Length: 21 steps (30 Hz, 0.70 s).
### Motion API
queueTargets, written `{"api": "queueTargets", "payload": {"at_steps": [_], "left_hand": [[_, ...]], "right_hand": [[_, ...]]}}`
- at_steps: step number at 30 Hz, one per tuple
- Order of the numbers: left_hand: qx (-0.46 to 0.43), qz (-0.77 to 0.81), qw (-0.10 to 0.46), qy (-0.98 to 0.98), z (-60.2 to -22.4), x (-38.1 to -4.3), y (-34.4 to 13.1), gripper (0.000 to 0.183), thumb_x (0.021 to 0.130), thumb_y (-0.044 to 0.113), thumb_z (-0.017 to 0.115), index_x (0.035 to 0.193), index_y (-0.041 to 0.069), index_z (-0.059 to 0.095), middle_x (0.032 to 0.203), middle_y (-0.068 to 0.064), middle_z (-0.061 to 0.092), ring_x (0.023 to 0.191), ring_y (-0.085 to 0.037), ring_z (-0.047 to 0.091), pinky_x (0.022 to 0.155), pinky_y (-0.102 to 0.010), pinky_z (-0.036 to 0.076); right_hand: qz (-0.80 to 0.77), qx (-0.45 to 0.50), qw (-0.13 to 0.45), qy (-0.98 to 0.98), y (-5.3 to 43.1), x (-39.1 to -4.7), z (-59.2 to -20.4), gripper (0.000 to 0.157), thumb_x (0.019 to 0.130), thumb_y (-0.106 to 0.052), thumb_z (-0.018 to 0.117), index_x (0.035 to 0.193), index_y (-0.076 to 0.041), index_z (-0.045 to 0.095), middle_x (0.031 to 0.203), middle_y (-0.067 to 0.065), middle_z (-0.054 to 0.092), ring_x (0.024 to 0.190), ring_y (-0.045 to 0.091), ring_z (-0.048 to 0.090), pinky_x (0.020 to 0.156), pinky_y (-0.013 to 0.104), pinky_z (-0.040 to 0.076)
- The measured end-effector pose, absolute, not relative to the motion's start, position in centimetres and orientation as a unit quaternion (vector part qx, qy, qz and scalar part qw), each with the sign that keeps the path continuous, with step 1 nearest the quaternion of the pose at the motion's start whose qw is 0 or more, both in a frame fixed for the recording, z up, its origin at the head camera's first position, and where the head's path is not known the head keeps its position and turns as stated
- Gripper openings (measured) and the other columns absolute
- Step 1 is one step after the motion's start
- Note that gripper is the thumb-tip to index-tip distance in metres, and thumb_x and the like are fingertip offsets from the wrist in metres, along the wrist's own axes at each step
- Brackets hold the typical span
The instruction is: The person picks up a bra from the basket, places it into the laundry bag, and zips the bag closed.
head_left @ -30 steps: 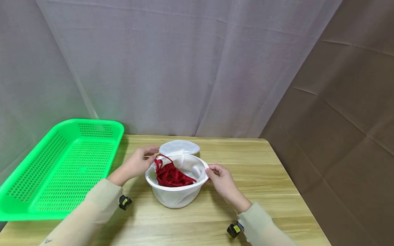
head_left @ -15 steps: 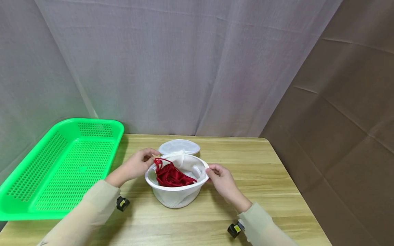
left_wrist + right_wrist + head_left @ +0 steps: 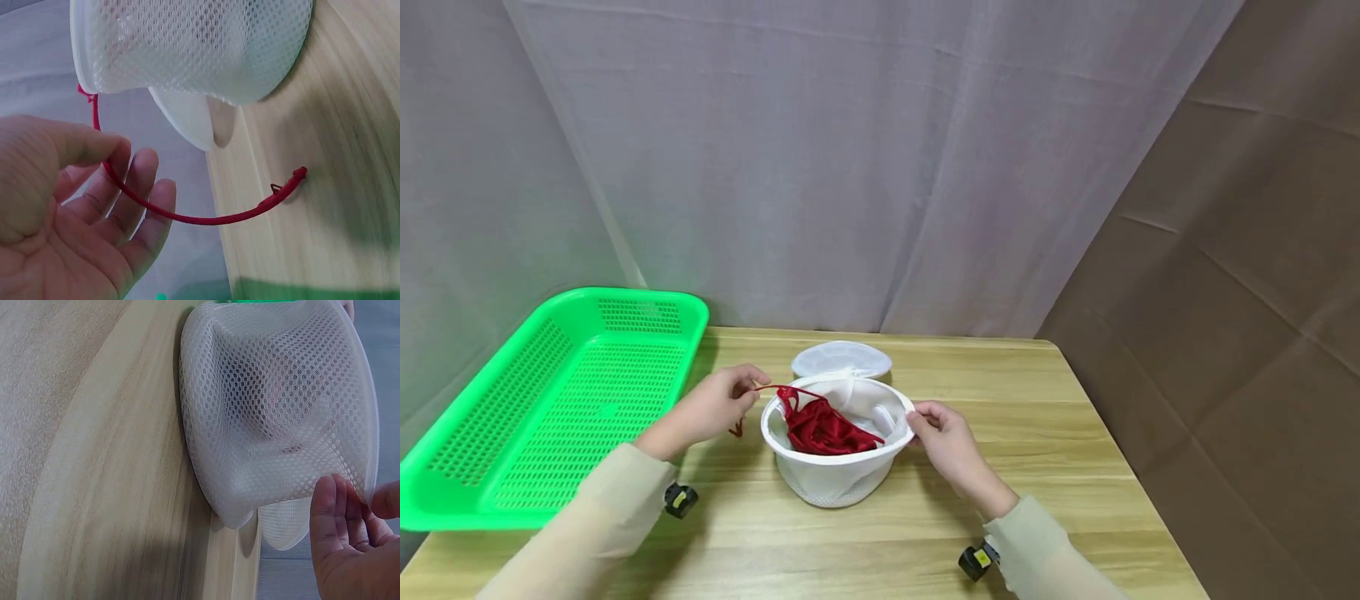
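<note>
By the left grip (image 3: 713, 407) a red strap (image 3: 215, 221) is pinched, by the right grip (image 3: 951, 448) a mesh bag (image 3: 833, 481); strap-sorting seems underway, steady bracing probably needed next.

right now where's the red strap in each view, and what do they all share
Left wrist: the red strap arcs through the middle, held by the left hand.
Head: left of centre, from that hand to the white mesh basket.
Right wrist: not visible.
Shared landmark: that basket.
</note>
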<state>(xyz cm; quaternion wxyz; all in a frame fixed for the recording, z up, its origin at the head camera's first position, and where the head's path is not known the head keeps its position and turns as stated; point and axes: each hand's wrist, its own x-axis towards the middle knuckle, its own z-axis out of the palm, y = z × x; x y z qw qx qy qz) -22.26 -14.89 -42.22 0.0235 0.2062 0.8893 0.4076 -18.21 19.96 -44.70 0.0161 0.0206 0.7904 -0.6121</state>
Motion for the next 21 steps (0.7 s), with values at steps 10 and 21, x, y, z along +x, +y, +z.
{"api": "queueTargets", "payload": {"at_steps": [10, 21], "left_hand": [[0.166, 0.374, -0.050, 0.911, -41.8, -22.4, -16.3, 0.015, 0.092, -0.001, 0.059, 0.105, 0.001, 0.065, 0.091, -0.009, 0.067, 0.073, -0.018, 0.058, 0.067, -0.034, 0.049], [0.118, 0.336, -0.118, 0.927, -40.1, -21.9, -16.5, 0.013, 0.094, 0.007, 0.062, 0.104, 0.001, 0.068, 0.094, -0.012, 0.068, 0.070, -0.019, 0.060, 0.068, -0.040, 0.049]], "right_hand": [[-0.621, 0.015, 0.005, 0.784, 19.7, -17.9, -44.6, 0.014, 0.096, -0.005, 0.057, 0.103, 0.005, 0.065, 0.093, 0.014, 0.068, 0.079, 0.019, 0.063, 0.078, 0.045, 0.054], [-0.625, 0.009, 0.005, 0.781, 19.7, -17.9, -44.6, 0.014, 0.097, -0.004, 0.056, 0.102, 0.005, 0.065, 0.092, 0.014, 0.067, 0.079, 0.020, 0.063, 0.078, 0.044, 0.055]]}}
